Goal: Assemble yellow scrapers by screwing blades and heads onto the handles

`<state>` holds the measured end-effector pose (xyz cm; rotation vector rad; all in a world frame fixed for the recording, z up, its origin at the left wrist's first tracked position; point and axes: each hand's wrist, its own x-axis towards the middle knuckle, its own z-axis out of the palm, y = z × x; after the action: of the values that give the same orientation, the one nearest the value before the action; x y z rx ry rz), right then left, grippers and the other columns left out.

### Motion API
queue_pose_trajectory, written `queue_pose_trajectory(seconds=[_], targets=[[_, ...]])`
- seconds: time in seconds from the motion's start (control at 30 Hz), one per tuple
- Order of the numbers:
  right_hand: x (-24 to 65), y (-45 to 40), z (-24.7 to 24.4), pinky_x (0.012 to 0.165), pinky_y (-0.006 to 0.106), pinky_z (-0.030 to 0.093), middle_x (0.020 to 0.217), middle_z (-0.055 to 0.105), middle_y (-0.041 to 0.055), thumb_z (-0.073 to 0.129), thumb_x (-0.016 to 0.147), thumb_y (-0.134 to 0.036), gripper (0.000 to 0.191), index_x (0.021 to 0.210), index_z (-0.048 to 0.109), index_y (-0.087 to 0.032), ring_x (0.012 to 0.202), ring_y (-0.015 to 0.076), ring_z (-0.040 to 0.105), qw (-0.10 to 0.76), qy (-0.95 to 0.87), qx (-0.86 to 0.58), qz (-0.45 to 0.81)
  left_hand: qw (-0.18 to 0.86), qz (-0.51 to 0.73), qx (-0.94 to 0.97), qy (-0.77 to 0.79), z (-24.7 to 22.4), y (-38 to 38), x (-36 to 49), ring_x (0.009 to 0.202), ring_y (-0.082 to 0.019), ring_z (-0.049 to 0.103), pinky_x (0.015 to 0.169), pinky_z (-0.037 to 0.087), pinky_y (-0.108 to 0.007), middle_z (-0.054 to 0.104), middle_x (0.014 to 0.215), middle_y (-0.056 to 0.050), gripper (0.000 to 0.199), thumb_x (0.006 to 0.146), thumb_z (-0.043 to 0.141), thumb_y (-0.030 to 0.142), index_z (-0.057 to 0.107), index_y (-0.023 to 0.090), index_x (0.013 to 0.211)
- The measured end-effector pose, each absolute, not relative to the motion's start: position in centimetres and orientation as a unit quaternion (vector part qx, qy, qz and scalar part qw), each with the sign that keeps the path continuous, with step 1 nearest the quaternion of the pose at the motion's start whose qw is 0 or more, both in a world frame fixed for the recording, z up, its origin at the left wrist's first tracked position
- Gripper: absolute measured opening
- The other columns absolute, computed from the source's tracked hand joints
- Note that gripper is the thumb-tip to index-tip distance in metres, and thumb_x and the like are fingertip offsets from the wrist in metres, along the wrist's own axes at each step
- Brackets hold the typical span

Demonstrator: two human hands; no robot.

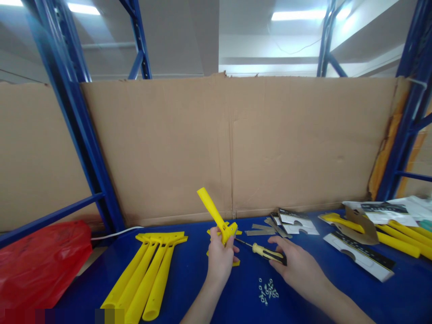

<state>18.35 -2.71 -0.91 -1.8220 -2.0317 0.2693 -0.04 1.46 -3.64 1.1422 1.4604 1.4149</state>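
My left hand [221, 256] is closed around a yellow plastic scraper handle [211, 206], its tube tilted up to the left and its wide head near my fingers. More yellow plastic [235, 263] shows behind and below that hand, partly hidden. In my right hand [297, 263] is a screwdriver [266, 253] with a cream and black grip, held at its rear end. Its thin shaft points left toward the head of the scraper handle; whether the tip touches cannot be told. Small nuts and screws [268, 291] lie loose on the blue table just left of my right forearm.
Several yellow scraper handles [151, 274] lie side by side at left, near a red plastic bag [43, 265]. Flat metal blades [259, 230] and white packets [297, 222] lie behind the screwdriver. Packaged scrapers [398, 243] and a printed card [359, 256] are at right. Cardboard [162, 144] walls the back.
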Motion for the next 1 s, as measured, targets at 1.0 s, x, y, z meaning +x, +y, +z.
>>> queue_pose_trajectory(seconds=[1.0], targets=[[19.8, -1.4, -1.5, 0.096, 0.050, 0.039, 0.127, 0.045, 0.0166, 0.053, 0.080, -0.022, 0.053, 0.132, 0.041, -0.020, 0.118, 0.0332, 0.044, 0.431, -0.704, -0.518, -0.224, 0.417, 0.576, 0.539, 0.452, -1.1, 0.4, -0.1, 0.045, -0.008, 0.048, 0.042, 0.041, -0.019, 0.062, 0.054, -0.001, 0.023, 0.059, 0.074, 0.037, 0.074, 0.015, 0.063]])
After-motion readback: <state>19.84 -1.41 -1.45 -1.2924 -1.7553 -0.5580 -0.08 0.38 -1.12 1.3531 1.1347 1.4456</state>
